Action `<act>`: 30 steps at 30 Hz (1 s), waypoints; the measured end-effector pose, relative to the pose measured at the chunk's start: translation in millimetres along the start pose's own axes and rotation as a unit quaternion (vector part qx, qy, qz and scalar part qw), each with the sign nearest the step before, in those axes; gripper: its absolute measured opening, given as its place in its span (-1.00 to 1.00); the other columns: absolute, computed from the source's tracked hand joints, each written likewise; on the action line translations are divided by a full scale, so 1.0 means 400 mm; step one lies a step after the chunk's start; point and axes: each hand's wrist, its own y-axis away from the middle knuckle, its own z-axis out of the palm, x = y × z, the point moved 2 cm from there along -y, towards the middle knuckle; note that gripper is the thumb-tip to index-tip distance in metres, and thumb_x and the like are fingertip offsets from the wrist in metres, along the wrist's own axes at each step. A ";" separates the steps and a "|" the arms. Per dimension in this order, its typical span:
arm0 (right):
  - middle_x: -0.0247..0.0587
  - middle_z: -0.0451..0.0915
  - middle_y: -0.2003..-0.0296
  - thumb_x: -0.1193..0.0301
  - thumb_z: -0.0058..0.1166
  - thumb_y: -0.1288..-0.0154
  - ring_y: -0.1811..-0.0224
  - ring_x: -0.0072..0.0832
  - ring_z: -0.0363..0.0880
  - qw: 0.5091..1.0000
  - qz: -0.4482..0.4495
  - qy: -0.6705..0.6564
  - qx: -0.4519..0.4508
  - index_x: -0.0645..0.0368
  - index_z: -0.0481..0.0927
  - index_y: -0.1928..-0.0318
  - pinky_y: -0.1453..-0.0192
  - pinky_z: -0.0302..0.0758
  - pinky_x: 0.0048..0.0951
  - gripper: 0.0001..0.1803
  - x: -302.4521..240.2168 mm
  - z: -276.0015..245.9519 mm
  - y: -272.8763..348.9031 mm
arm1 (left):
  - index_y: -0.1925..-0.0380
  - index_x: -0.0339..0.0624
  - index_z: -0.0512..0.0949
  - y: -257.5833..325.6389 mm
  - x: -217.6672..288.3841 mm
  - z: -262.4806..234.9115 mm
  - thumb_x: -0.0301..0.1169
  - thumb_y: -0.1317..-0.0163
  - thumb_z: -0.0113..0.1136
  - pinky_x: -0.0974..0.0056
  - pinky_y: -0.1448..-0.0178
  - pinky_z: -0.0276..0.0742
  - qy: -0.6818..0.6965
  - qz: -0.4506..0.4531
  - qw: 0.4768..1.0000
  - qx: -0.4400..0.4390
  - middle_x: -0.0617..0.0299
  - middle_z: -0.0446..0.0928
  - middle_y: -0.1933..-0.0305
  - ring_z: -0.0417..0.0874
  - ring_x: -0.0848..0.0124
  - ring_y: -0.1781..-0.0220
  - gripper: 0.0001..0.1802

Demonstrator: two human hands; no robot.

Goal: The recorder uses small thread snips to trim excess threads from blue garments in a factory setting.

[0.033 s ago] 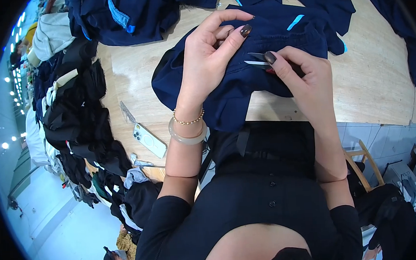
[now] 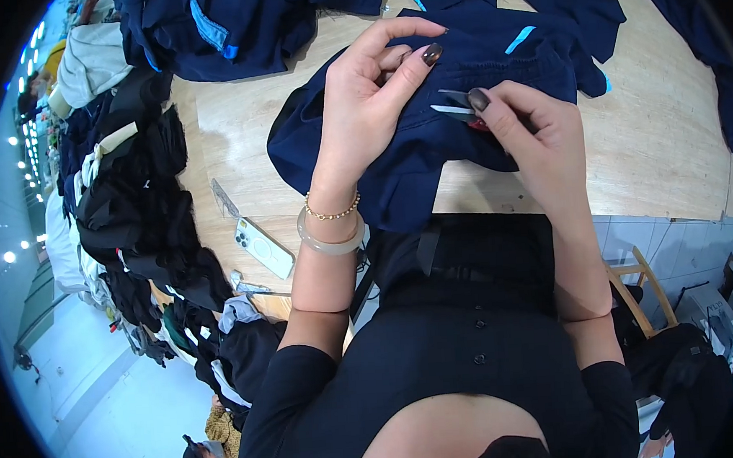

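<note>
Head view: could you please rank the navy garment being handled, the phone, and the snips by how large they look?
1. Navy garment, by far the largest.
2. Phone.
3. Snips, smallest as seen, though the right hand hides most of them, so this rank is unsure.

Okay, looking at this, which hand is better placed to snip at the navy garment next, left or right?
Probably the right hand: it already holds the small metal snips, blades pointing at the spot on the navy blue fabric garment. The left hand is busy pinching the cloth up beside the blades.
</note>
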 end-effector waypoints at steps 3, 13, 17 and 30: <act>-0.31 0.58 0.65 0.34 0.18 -0.29 0.65 -0.69 0.41 0.998 0.045 -0.043 0.000 0.30 0.67 0.37 0.55 0.25 -0.64 -0.76 0.013 -0.011 -0.002 | 0.04 -0.28 0.55 -0.002 -0.004 0.000 -0.48 -0.32 0.15 0.57 0.50 -0.06 0.019 -0.012 1.000 0.003 0.52 0.38 0.58 0.13 0.77 0.56 -0.77; -0.23 0.57 0.66 0.28 0.17 -0.27 0.68 -0.58 0.48 0.993 -0.002 0.122 0.001 0.28 0.69 0.37 0.56 0.29 -0.61 -0.72 -0.021 -0.012 0.006 | 0.03 -0.27 0.55 -0.002 -0.004 -0.006 -0.48 -0.33 0.15 0.58 0.50 -0.04 -0.006 0.000 1.000 -0.002 0.51 0.41 0.56 0.15 0.77 0.56 -0.76; -0.22 0.57 0.66 0.29 0.17 -0.27 0.68 -0.58 0.47 0.992 -0.019 0.123 0.009 0.28 0.69 0.37 0.56 0.29 -0.61 -0.73 -0.022 -0.011 0.004 | 0.03 -0.28 0.55 -0.002 -0.004 -0.004 -0.49 -0.32 0.15 0.58 0.49 -0.04 -0.007 0.004 1.000 -0.002 0.52 0.40 0.56 0.15 0.76 0.55 -0.77; -0.34 0.58 0.62 0.38 0.16 -0.31 0.62 -0.73 0.39 0.999 -0.023 -0.014 0.047 0.28 0.69 0.32 0.53 0.25 -0.69 -0.80 0.011 -0.013 -0.010 | 0.04 -0.31 0.54 -0.003 -0.004 0.001 -0.51 -0.33 0.13 0.62 0.47 0.01 0.013 -0.017 1.000 0.001 0.49 0.46 0.50 0.20 0.79 0.52 -0.77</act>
